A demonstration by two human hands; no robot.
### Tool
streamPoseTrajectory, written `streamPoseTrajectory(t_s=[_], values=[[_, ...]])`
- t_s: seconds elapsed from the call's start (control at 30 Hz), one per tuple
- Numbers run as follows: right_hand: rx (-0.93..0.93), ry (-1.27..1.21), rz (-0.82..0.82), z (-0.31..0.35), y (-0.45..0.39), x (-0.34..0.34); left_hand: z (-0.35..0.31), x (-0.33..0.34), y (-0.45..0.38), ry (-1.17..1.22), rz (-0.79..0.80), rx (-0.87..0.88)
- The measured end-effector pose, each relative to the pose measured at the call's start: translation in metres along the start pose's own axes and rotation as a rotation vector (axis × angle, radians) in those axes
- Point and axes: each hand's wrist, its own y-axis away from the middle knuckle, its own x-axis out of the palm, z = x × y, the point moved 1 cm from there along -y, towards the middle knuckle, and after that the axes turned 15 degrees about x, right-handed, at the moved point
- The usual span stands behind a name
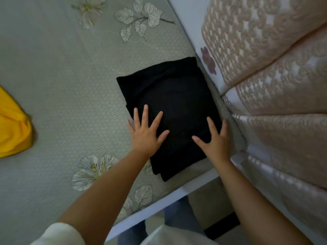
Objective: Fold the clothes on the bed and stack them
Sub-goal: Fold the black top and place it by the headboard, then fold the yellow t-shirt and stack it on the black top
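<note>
A black garment (169, 96), folded into a rough square, lies on the bed near its right corner. My left hand (146, 131) presses flat on its near left part, fingers spread and straight. My right hand (215, 140) lies flat on its near right edge, fingers spread, thumb pointing left. A yellow garment (13, 128) lies bunched at the far left edge of the view, apart from both hands.
The bed has a grey-green cover (62, 76) printed with pale flowers and leaves. Its white edge (159, 200) runs diagonally below the black garment. A pink lace-patterned padded headboard (274, 68) rises along the right side.
</note>
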Motion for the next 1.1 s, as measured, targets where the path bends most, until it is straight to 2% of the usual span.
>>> streamPoseTrajectory(t_s=[0.1,0.2,0.3,0.4,0.5,0.6,0.73,0.87,1.0,1.1], values=[[-0.011,0.002,-0.034,0.004,-0.005,-0.005,-0.002,0.008,-0.003,0.113,-0.019,-0.007],[-0.029,0.053,-0.157,0.003,-0.009,-0.012,-0.009,0.015,-0.015,0.139,-0.005,-0.017],[0.014,0.117,-0.181,-0.009,-0.015,-0.020,-0.023,0.021,-0.023,0.155,0.037,-0.003],[0.001,0.258,-0.188,-0.015,-0.011,-0.016,-0.028,0.025,-0.026,0.084,0.106,-0.036],[-0.001,0.293,-0.205,-0.006,0.002,-0.006,-0.022,0.018,-0.022,-0.026,0.177,-0.029],[-0.056,0.228,-0.171,0.008,0.019,0.002,-0.009,0.000,-0.003,-0.080,0.122,-0.041],[-0.239,0.109,-0.111,0.045,0.057,0.026,0.038,-0.032,0.047,-0.152,0.093,-0.139],[-0.501,0.002,0.008,0.106,0.112,0.070,0.107,-0.072,0.119,-0.150,0.036,-0.312],[-0.678,0.052,0.039,0.177,0.179,0.128,0.181,-0.114,0.210,-0.148,-0.084,-0.452],[-0.733,0.164,0.107,0.226,0.225,0.176,0.240,-0.138,0.281,-0.147,-0.091,-0.534]])
